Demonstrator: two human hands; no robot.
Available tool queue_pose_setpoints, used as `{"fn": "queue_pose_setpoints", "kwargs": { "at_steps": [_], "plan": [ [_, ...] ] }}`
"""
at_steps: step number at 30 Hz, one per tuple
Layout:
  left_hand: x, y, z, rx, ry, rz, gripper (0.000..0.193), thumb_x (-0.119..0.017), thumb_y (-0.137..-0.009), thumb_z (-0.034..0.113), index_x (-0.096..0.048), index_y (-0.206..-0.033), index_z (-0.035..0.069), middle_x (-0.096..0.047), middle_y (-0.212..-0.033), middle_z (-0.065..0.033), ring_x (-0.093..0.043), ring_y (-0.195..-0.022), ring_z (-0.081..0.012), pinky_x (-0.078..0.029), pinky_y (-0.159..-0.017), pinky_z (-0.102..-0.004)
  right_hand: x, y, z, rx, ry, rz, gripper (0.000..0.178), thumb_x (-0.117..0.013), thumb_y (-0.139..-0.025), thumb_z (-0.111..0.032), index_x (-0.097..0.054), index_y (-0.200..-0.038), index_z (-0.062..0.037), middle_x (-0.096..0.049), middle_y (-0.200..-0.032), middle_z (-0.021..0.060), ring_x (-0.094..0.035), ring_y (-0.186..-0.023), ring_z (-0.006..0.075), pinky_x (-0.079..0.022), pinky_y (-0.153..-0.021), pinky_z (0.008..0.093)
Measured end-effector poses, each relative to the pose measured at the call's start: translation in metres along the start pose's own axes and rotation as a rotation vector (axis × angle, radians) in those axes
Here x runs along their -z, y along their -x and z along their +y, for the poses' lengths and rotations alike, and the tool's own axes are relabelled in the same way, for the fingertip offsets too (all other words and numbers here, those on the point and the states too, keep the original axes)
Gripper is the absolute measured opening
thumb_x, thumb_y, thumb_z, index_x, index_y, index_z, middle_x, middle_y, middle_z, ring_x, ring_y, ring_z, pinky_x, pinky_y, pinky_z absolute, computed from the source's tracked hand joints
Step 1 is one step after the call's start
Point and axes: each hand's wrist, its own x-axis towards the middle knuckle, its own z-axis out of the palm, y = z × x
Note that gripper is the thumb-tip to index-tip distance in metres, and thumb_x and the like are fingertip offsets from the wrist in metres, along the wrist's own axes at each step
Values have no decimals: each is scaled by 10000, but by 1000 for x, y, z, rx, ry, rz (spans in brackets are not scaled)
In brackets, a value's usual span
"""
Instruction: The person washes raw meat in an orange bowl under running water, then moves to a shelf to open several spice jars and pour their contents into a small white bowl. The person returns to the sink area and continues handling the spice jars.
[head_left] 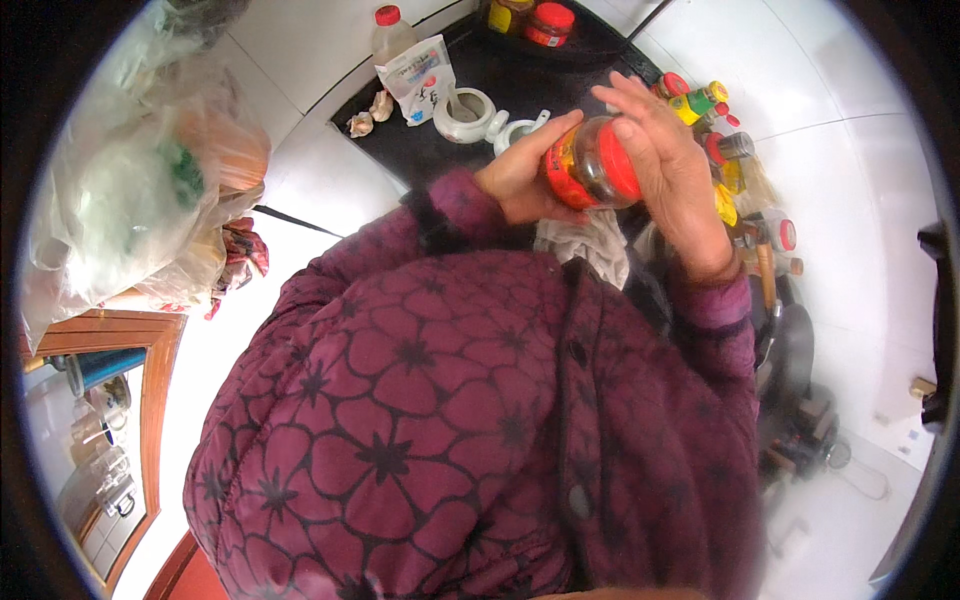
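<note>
My left hand (522, 172) is wrapped around a clear jar (590, 165) with a red and yellow label, dark contents and a red screw lid (619, 160). The jar lies tilted, its lid toward the right. My right hand (665, 165) is beside the lid, its thumb at the lid's upper edge and its fingers stretched out and apart. How firmly the palm presses on the lid is hidden. Behind the jar on the black counter are a round white pot (465, 116) and a smaller white container (520, 133), partly covered by my left hand.
Garlic bulbs (372, 113), a white packet (416, 80) and a red-capped bottle (392, 36) stand at the back left. Another red-lidded jar (549, 24) is at the back. Several sauce bottles (697, 103) line the right wall. Plastic bags (150, 190) hang at left; a cloth (588, 245) lies below the jar.
</note>
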Motion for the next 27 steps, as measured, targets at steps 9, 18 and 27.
{"fn": "queue_pose_setpoints", "kwargs": {
  "at_steps": [9,18,27],
  "plan": [
    [15,-6,-8,-145,55,41,571,-376,-968,639,-578,-1251,185,-685,-1078,-46,-664,-882,-194,-554,-613,-336,-34,16,11,-423,-345,323,310,-490,-1034,-207,-621,-1196,22,-644,-1226,195,-597,-1183,283,-432,-1012,340],
    [17,-14,-2,-150,157,122,584,-343,-970,646,-565,-1282,205,-669,-1144,-33,-668,-936,-186,-570,-661,-333,-43,13,-8,54,223,234,289,-501,-994,-138,-617,-1228,-14,-612,-1290,178,-534,-1272,316,-351,-1099,442],
    [19,-6,-1,-139,-67,91,565,-365,-968,642,-591,-1207,183,-691,-1048,-48,-680,-884,-194,-567,-630,-349,-15,-9,1,-226,-232,-11,309,-485,-1017,-222,-632,-1221,-41,-661,-1171,148,-601,-1137,248,-449,-978,337]
  ]
}}
